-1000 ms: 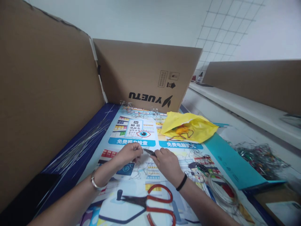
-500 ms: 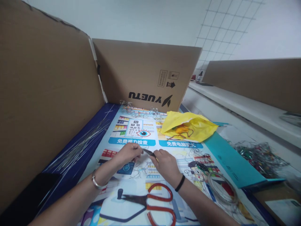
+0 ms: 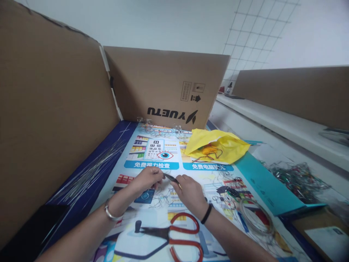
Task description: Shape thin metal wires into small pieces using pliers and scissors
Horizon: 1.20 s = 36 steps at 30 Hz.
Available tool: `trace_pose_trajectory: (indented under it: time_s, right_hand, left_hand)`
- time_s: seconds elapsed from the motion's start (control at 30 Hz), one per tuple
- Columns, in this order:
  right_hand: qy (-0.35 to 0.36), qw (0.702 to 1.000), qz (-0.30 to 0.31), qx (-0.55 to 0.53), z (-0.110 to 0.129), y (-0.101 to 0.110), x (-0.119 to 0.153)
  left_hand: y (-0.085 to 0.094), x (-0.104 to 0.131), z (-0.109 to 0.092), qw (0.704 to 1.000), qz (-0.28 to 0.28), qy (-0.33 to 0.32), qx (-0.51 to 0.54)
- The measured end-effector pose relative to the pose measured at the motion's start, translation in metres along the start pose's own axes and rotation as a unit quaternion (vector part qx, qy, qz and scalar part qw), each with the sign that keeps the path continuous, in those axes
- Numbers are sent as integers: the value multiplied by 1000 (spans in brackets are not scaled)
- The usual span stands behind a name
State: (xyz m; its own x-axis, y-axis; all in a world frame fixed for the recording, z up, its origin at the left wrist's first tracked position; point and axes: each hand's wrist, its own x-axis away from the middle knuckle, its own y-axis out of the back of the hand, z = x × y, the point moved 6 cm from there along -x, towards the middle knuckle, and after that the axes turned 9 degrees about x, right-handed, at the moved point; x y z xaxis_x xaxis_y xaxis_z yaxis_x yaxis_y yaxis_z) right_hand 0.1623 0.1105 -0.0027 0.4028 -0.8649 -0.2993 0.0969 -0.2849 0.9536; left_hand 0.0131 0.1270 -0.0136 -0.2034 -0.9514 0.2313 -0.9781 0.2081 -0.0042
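My right hand [image 3: 189, 191] is closed round a small dark pointed tool [image 3: 171, 178], whose tip points left. The tip reaches the fingertips of my left hand [image 3: 149, 179], which are pinched together; what they hold is too small to make out. Both hands are above the printed sheet [image 3: 152, 214], where thin wire pieces [image 3: 160, 200] lie scattered. Nearer to me, scissors with red handles [image 3: 185, 241] lie on the sheet, touched by neither hand.
A yellow bag [image 3: 231, 147] with orange cord stands behind my right hand. At right lie a wire coil [image 3: 271, 225] and a tangled wire heap [image 3: 302, 182]. Long thin rods [image 3: 89, 174] lie left. Cardboard panels [image 3: 163, 80] rise at the back and left.
The tool's tip has come slightly closer to my left fingertips. The whole view has shifted a little; the scissors and the bag rest as before.
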Motion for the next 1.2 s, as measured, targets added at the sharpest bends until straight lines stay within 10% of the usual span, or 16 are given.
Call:
trace_pose_trajectory:
  time_s: [1.2]
  right_hand:
    - [-3, 999, -1, -35, 4, 4, 2]
  left_hand:
    - [5, 3, -10, 995, -37, -71, -54]
